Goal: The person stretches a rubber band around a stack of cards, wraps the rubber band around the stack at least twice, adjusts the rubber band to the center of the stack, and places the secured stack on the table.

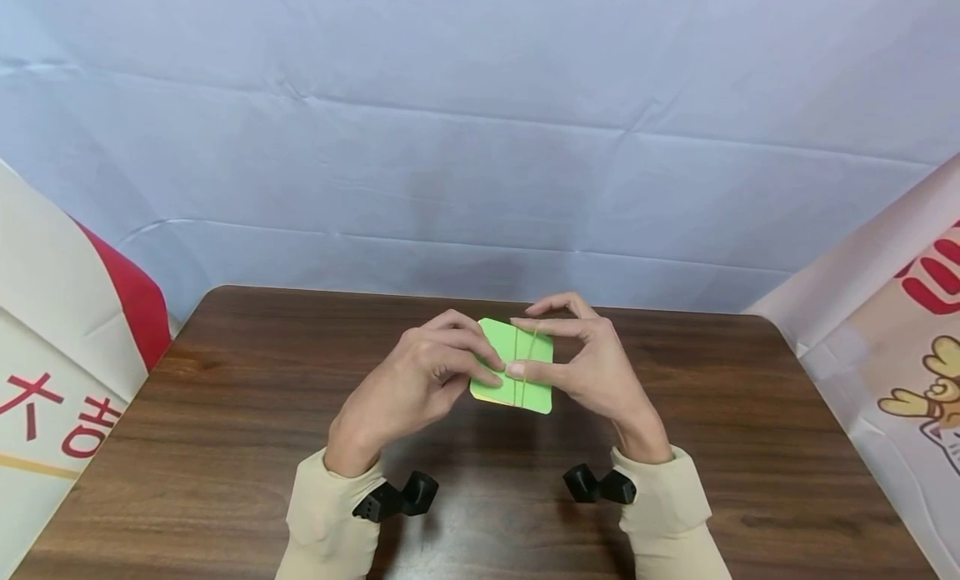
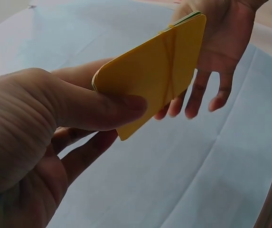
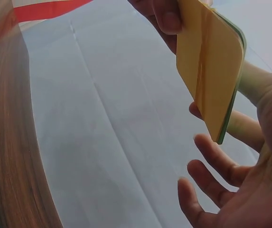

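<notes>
A thin stack of rounded-corner paper cards (image 1: 491,334) hangs above the table, bright green on the face seen from the head. Its other side shows yellow in the left wrist view. A yellow rubber band (image 2: 170,61) runs round the stack, its strands slightly apart on the green face. My left hand (image 1: 420,372) pinches the stack, thumb on the yellow side and fingers over the green. My right hand (image 1: 596,363) lays its thumb on the green face at the band, its index finger reaching across the far edge. In the right wrist view its other fingers (image 3: 216,159) spread loosely.
Below the hands lies a dark wooden table (image 1: 240,413). A pale blue cloth backdrop (image 1: 465,147) rises behind it. Printed sheets with red marks hang at the left (image 1: 67,355) and right (image 1: 892,338). Black wrist cameras (image 1: 397,497) sit on both sleeves.
</notes>
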Tool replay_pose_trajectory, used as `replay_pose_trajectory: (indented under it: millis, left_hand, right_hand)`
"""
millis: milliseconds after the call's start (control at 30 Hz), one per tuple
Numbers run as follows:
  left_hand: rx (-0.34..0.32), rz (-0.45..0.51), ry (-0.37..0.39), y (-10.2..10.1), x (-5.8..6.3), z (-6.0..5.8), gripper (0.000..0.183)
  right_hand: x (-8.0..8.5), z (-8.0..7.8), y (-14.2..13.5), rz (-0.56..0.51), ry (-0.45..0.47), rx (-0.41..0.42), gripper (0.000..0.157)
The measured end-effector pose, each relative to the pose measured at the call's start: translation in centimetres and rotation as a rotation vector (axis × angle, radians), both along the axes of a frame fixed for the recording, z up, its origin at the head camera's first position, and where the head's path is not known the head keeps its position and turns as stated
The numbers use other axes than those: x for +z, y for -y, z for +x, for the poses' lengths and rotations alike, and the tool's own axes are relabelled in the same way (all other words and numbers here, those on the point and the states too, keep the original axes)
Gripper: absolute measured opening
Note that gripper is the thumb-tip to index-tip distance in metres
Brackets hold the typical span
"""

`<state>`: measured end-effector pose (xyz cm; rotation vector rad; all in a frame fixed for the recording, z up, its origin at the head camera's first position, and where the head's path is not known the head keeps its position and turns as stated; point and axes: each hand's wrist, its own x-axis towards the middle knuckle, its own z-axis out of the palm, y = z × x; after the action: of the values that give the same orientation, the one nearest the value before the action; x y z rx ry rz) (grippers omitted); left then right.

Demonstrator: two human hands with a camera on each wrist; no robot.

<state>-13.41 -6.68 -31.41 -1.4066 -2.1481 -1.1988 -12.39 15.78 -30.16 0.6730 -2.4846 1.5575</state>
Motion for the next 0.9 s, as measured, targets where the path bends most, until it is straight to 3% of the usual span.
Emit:
replay_pose_trajectory:
  millis: [500,700,900]
  left_hand:
    - [0.05,0.066,-0.07,0.09,-0.24,-0.34,0.027]
    - [0.065,0.108,-0.118,0.19,-0.41,-0.67,0.026]
    - [0.087,0.137,-0.109,0.26,-0.7,-0.97,0.028]
  right_hand:
    - [-0.21,-0.06,-0.05,-0.073,-0.085,-0.054,0.036]
    - [-0.33,-0.09,-0.12,-0.105,-0.086,-0.002,0.03]
    - [-0.26,-0.17,-0.38,-0.2,-0.09,0.014,0.03]
